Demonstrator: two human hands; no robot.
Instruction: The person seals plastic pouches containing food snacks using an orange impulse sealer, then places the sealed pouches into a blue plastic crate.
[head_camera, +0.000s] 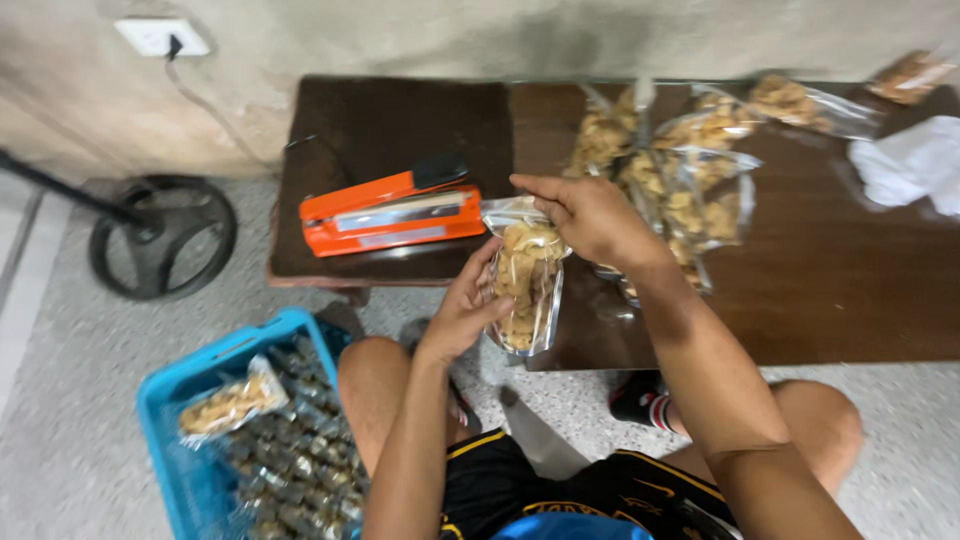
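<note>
A clear plastic bag of pale fried snacks (524, 285) is held upright over the front edge of a low dark wooden table (830, 290). My left hand (462, 312) grips its lower left side. My right hand (590, 213) pinches the bag's open top. Just left of the bag's top, an orange heat sealer with a black handle (392, 213) lies on a dark mat (390, 120).
Several filled snack bags (690, 170) lie on the table behind my right hand, with a white cloth (912, 165) at the far right. A blue crate (215, 370) holding packed bags stands on the floor at lower left. A black round fan base (160, 235) is by the wall.
</note>
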